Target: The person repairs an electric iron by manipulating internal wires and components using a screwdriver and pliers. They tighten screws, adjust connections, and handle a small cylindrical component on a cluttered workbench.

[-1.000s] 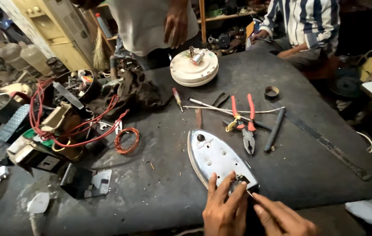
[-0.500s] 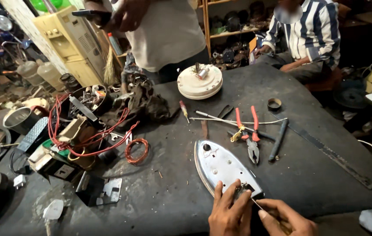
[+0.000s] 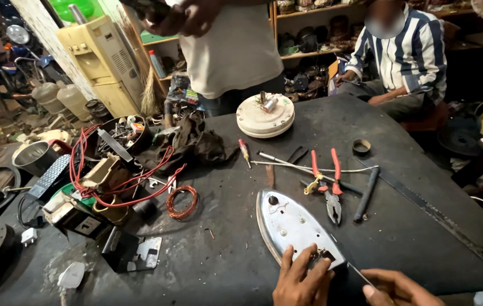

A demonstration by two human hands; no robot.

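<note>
A shiny metal iron soleplate [image 3: 289,224] lies flat on the dark worktable [image 3: 230,266], its pointed end away from me. My left hand [image 3: 301,280] presses down on its near wide end, fingers around a small fitting there. My right hand [image 3: 397,288] sits at the bottom edge, gripping a thin screwdriver [image 3: 357,273] whose tip meets that fitting.
Red-handled pliers [image 3: 327,181], a black tool [image 3: 366,194], a long flat blade [image 3: 428,209], a copper wire coil [image 3: 182,202] and a white round motor housing [image 3: 265,115] lie beyond. Red wires and parts clutter the left [image 3: 105,181]. Two other people are at the far edge.
The camera view has tilted up and the soleplate now sits lower in the frame. My hands stay on its near end with the screwdriver. The standing person raised their hands.
</note>
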